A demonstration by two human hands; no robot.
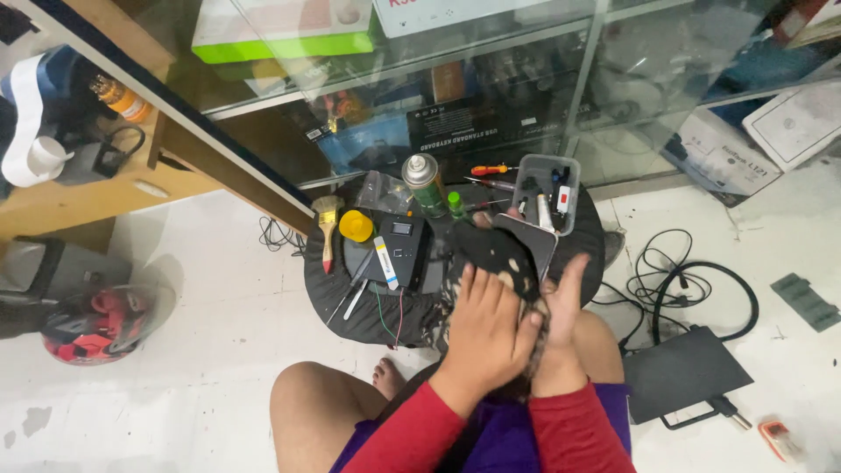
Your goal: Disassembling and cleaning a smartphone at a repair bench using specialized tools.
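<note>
- Patterned dark cloth lies at the near right edge of the round black stool top, draped over a flat grey device.
- Left hand presses flat on the cloth, fingers spread.
- Right hand grips the cloth's right side, fingers curled around it.
- Spray can and clear plastic tray of small tools stand at the far edge.
- Paintbrush and yellow cap sit at the far left edge.
</note>
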